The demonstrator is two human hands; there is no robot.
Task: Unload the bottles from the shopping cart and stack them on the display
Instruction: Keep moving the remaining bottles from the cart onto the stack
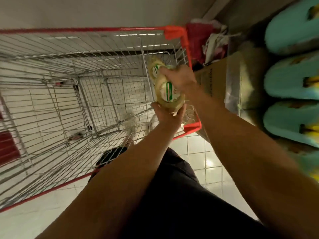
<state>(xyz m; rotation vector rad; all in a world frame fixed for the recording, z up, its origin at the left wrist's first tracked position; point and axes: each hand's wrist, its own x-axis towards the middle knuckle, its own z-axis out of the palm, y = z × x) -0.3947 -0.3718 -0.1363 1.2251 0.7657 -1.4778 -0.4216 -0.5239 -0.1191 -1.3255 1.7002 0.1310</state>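
I look straight down into a wire shopping cart (69,80) with a red rim. Over its right side I hold a pack of pale yellow bottles (166,90) with green and white labels. My right hand (177,76) grips the pack from above. My left hand (168,116) cups it from below, fingers curled round its bottom end. The pack hangs above the cart's basket, close to the right rim. The basket floor below looks bare apart from a blurred pale shape near my left wrist.
To the right of the cart stands a cardboard box (215,78) with shrink-wrapped goods (245,80) beside it. Turquoise fluffy slippers (291,76) fill the far right. Red and white cloth items (207,40) lie beyond the cart's corner. White tiled floor (207,152) lies underfoot.
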